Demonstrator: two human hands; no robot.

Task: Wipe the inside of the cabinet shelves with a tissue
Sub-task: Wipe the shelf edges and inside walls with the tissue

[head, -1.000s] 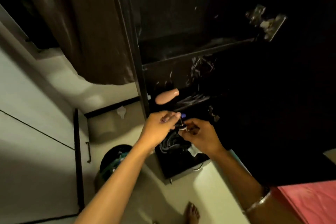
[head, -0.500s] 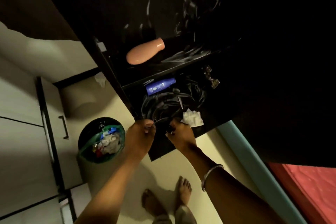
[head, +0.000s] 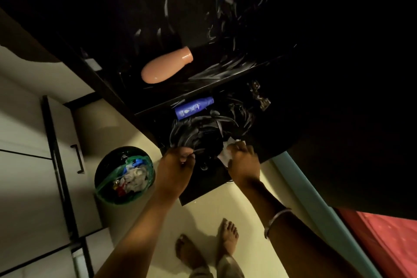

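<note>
At the centre of the frame, a white tissue [head: 225, 156] is gripped in the curled fingers of the right hand [head: 243, 165] on the lower shelf [head: 203, 189] of the dark cabinet [head: 316, 74]. The left hand [head: 178, 163] is held just left of it, fingers curled as if pinching something small and dark; what it is cannot be told. A blue bottle [head: 194, 108] is seen lying above the hands, and a peach bottle [head: 167, 65] on the shelf above. A lined bin [head: 125, 175] is seen at lower left.
</note>
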